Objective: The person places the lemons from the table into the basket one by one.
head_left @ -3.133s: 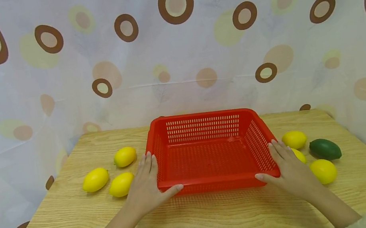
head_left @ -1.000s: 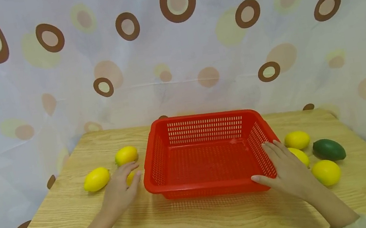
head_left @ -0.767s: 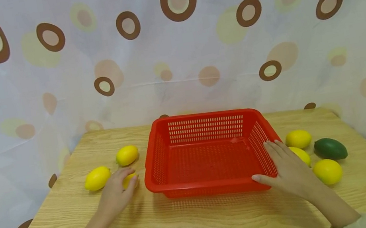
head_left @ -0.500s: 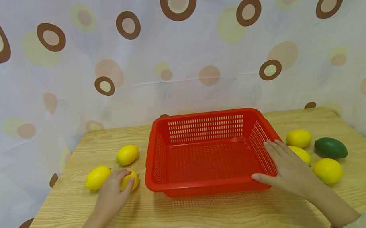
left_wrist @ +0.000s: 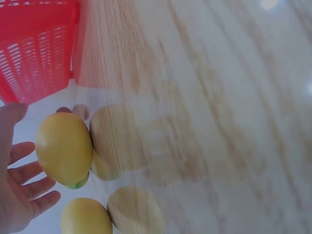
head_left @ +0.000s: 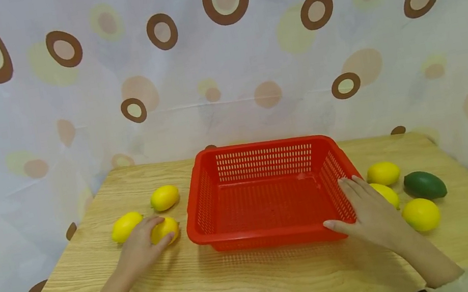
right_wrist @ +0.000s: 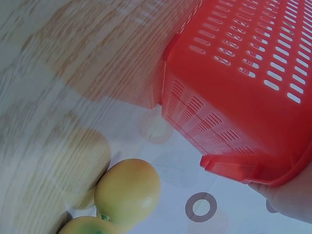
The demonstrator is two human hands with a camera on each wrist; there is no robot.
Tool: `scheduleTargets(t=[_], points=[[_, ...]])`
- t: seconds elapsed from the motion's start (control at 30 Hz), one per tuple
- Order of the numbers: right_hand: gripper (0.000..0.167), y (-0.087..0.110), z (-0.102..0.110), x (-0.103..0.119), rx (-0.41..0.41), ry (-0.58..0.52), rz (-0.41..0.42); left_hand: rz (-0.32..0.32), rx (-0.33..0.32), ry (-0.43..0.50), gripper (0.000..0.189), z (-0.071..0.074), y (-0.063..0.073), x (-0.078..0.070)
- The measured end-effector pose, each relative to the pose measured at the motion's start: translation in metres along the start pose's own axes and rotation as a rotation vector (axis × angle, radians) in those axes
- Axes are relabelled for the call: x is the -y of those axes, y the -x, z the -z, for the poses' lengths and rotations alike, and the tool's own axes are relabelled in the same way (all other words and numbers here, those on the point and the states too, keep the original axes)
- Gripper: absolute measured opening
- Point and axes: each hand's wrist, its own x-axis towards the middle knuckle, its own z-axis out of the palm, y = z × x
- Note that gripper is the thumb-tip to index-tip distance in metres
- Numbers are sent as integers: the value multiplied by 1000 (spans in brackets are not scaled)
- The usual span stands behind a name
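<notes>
A red plastic basket [head_left: 262,237] with slotted sides stands mid-table, nothing in it. Over its right rim lies my right hand [head_left: 374,219], fingers straight and thumb along the front corner; in the right wrist view only a bit of that hand [right_wrist: 292,199] shows at the rim. To the left of the basket my left hand [head_left: 139,249] hovers at a yellow lemon [head_left: 168,228], thumb and fingers spread about it. The left wrist view has the fingers uncurled and seemingly apart from this lemon [left_wrist: 64,148].
Two more lemons, one far [head_left: 165,198] and one left [head_left: 127,227], lie near my left hand. Right of the basket are three lemons, the far one [head_left: 384,173], one partly hidden [head_left: 386,194], the near one [head_left: 421,215], and a dark green fruit [head_left: 425,185]. A patterned cloth [head_left: 220,65] hangs behind.
My left hand has left the basket's left side and moved left to the near lemon, lately lowering a little around it. My right hand stays on the basket rim.
</notes>
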Motion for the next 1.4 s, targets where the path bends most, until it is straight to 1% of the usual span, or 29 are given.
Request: scheduleTargets(t=[0.23, 0.43, 0.7, 0.93, 1.2, 1.4], points=[[98, -2, 3, 1, 8, 12, 2, -36, -13, -20, 50, 0, -2, 2], [98, -2, 3, -1, 12, 15, 4, -37, -5, -17, 55, -5, -7, 7], [100, -1, 4, -1, 20, -3, 5, -13, 35, -24, 57, -5, -12, 7], [102, 0, 3, -3, 35, -10, -7, 17, 66, -1, 61, -6, -12, 8], [99, -1, 2, -2, 19, 8, -2, 25, 85, 29, 64, -8, -12, 10], [99, -1, 2, -2, 23, 12, -2, 40, 101, 28, 66, -8, -11, 10]])
